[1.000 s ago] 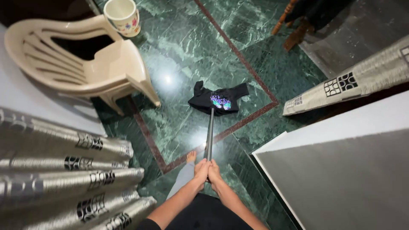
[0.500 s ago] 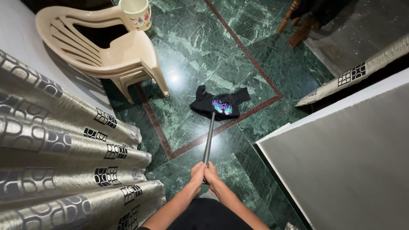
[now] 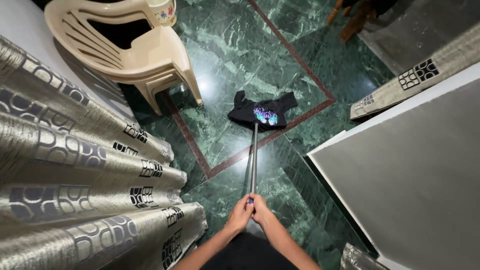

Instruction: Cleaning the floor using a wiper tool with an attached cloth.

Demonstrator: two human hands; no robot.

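Floor: green marble with a reddish inlay strip running across it.
Pole: a slim metal rod, its long axis running from the hands toward twelve o'clock, far end on the cloth.
Cloth: a black garment with a bright purple-and-teal print, flat on the floor, just inside the strip's corner.
Left grip: left hand closed around the rod's near end.
Right grip: right hand wrapped on the same end, pressed against the left; neither is clearly nearer the cloth.
Ten o'clock: beige plastic chair, a floral mug on its arm.
Eight o'clock: silvery patterned curtain.
Three o'clock: grey panel.
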